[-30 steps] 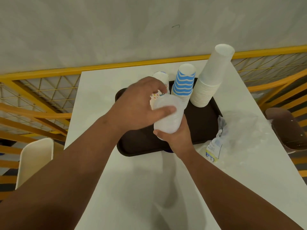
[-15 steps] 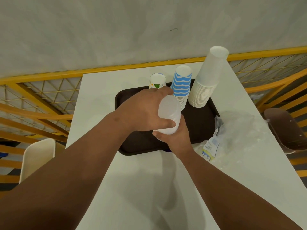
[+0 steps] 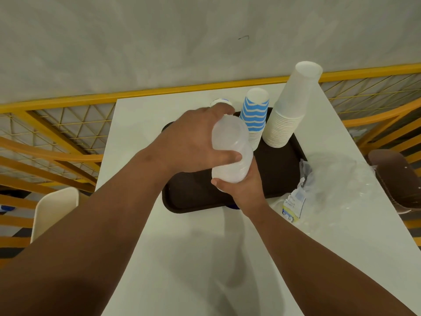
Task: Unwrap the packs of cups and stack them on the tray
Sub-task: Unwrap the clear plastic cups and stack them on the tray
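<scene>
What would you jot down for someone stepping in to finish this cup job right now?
Left hand grips the top of a clear cup stack; right hand holds its bottom, above the tray.
Done: white cups and blue striped cups stand on the tray; a third stack is mostly hidden behind the left hand.
Empty wrapper lies on the table, right of the tray.
Left: set the clear stack on the tray.

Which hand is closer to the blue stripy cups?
Left. The left hand grips the clear cup stack with its fingertips right beside the blue striped cups. The right hand holds the stack's lower end, further toward the person.
</scene>
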`<state>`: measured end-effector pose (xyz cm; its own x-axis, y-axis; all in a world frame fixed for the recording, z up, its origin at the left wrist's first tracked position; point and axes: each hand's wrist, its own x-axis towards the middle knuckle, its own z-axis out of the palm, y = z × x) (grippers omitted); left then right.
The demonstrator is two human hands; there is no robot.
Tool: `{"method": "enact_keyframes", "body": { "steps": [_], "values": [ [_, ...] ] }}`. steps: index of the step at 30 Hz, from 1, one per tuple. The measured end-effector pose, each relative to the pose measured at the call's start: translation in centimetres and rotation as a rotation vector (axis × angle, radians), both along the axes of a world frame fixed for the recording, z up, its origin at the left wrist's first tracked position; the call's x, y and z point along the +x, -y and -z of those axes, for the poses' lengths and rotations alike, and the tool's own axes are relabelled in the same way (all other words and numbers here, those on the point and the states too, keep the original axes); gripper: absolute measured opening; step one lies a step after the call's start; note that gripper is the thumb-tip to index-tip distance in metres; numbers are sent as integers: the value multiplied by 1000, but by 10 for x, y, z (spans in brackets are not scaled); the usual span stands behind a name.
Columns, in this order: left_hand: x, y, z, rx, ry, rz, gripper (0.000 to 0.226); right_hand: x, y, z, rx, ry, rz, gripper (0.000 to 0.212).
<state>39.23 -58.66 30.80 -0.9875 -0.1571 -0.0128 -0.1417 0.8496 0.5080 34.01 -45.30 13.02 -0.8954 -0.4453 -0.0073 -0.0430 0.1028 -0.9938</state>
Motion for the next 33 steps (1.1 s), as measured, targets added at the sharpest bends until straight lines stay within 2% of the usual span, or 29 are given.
{"method": "enact_keyframes", "body": {
  "steps": [6, 10, 19, 22, 33],
  "values": [
    [2, 45, 4, 60, -104, -191, 85, -1, 1, 3, 52, -79, 14, 95],
    [-4, 80, 49, 35, -21, -283, 79, -3, 2, 9, 98, -71, 18, 94],
    [-27, 108, 151, 4, 231, -254, 87, -5, 5, 21, 131, -21, 40, 93],
    [-28, 111, 163, 4, 301, -251, 91, -6, 6, 22, 130, -10, 40, 94],
    [-45, 107, 165, -29, 351, -198, 101, -5, 3, 21, 163, 13, 31, 92]
  ]
}}
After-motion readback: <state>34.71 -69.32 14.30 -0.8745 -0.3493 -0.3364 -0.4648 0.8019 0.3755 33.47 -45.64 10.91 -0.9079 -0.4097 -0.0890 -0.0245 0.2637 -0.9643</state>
